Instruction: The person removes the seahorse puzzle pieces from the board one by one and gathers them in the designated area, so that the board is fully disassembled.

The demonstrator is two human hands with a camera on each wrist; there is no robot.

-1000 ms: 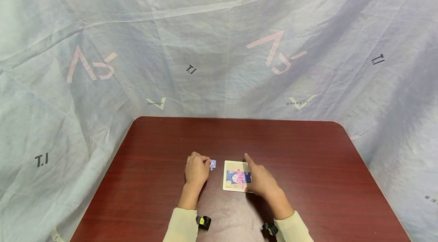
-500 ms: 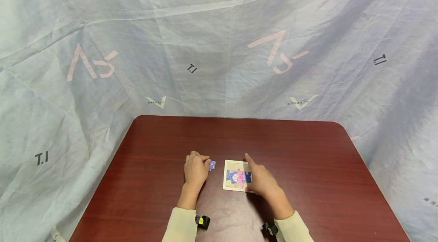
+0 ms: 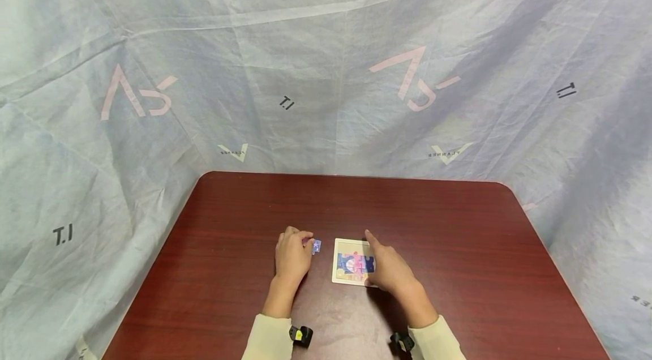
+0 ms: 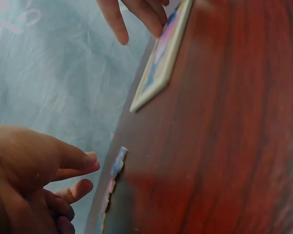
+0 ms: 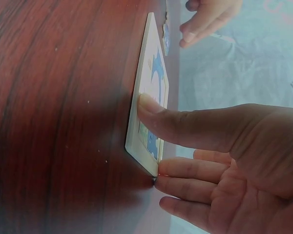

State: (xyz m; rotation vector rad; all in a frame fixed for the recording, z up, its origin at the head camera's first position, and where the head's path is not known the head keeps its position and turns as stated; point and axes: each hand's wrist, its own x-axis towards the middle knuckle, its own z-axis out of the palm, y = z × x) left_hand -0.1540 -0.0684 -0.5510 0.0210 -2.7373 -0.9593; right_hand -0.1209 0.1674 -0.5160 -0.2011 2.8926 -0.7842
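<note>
My left hand [image 3: 294, 253] hovers at the left over a small group of loose jigsaw pieces. A blue-purple jigsaw piece [image 3: 317, 246] with a star pattern shows beside its fingertips. In the left wrist view the pieces lie flat in a row, a gap separates them from the relaxed fingers, and nothing sits between thumb and fingers. My right hand [image 3: 391, 269] holds the right side of a square, cream-rimmed puzzle tray [image 3: 334, 261]. Its thumb [image 5: 158, 114] presses on the tray's near rim, and its other fingers meet the side edge. Joined blue and pink pieces fill part of the tray.
Everything lies on a dark red wooden table [image 3: 433, 213] with rounded far corners. Pale printed sheeting [image 3: 316, 65] hangs around the back and sides. Each wrist wears a black strap [image 3: 301, 336] below a cream sleeve [image 3: 267, 338].
The left thumb and forefinger have parted a little, and a purple-pink piece now shows between them. The blue-purple piece has turned slightly. The right hand and the tray have stayed in place.
</note>
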